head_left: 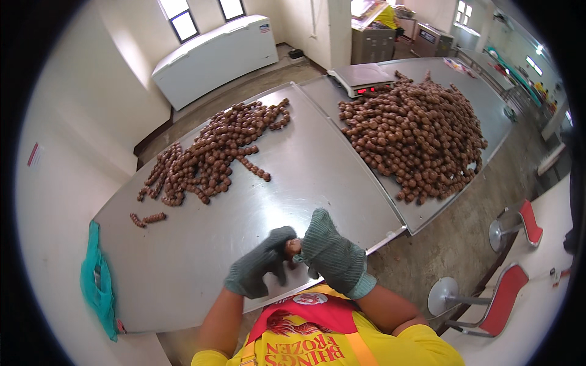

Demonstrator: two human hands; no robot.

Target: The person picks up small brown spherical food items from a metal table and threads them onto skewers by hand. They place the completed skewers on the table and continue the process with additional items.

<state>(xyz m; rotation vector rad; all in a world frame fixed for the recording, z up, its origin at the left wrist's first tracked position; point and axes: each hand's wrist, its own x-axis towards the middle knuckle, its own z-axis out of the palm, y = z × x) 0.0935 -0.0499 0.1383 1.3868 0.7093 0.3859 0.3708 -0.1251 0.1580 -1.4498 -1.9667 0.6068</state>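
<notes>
Both my hands wear grey-green knit gloves and meet at the near edge of a steel table. My left hand and my right hand pinch a small brown ball between their fingertips. The picture is blurred at the fingers. A flat spread of brown balls lies on the far left of this table. A big heap of the same brown balls covers the neighbouring steel table to the right.
A digital scale stands behind the big heap. A teal cloth hangs off the table's left edge. Two red stools stand at my right. A white chest freezer sits by the far wall.
</notes>
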